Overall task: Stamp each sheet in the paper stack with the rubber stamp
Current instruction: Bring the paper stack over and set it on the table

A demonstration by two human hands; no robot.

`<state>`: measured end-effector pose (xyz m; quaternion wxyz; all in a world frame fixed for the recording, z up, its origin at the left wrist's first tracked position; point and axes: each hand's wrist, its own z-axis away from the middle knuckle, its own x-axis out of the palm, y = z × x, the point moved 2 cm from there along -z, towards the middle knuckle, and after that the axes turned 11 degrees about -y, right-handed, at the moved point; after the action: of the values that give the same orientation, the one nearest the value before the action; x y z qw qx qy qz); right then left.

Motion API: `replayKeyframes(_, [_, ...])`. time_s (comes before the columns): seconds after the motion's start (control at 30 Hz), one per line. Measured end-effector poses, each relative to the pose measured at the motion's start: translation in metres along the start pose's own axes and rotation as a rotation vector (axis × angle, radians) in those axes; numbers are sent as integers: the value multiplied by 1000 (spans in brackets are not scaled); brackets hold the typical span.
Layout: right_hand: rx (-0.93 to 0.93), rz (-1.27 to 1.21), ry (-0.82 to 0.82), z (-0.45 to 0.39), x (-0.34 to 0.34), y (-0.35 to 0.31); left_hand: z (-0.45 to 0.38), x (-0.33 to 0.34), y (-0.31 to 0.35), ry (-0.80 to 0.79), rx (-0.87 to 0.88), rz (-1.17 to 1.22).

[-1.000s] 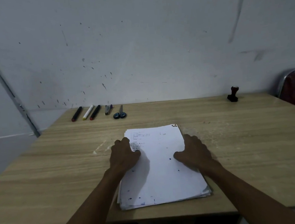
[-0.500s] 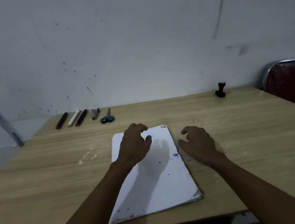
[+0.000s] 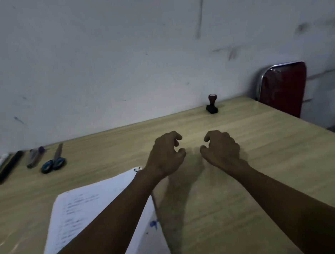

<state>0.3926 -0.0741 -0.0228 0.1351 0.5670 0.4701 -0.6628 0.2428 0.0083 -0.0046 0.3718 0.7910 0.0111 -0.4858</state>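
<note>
The paper stack (image 3: 85,211) lies on the wooden table (image 3: 247,190) at the lower left, its top sheet printed with text and marked by a blue ink spot near its right edge. My left forearm crosses over it. The rubber stamp (image 3: 212,104), dark with a reddish knob, stands upright at the table's far edge by the wall. My left hand (image 3: 166,155) and my right hand (image 3: 220,149) hover side by side above bare table between the stack and the stamp. Both have loosely curled fingers and hold nothing.
Several markers (image 3: 7,167), a pen (image 3: 34,157) and blue-handled scissors (image 3: 54,161) lie in a row at the far left by the wall. A red chair back (image 3: 284,89) with a metal frame stands past the table's right corner.
Both hands have lifted off the paper stack and moved forward and right, toward the stamp. The view has swung right, so the stack now sits at the lower left.
</note>
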Motion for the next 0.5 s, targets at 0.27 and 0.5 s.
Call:
replayKeyframes(0.27, [138, 70, 28, -113, -5, 44, -93, 40, -8, -79, 16, 67])
replayKeyframes(0.5, [266, 64, 39, -199, -1, 63, -133, 54, -19, -92, 11, 141])
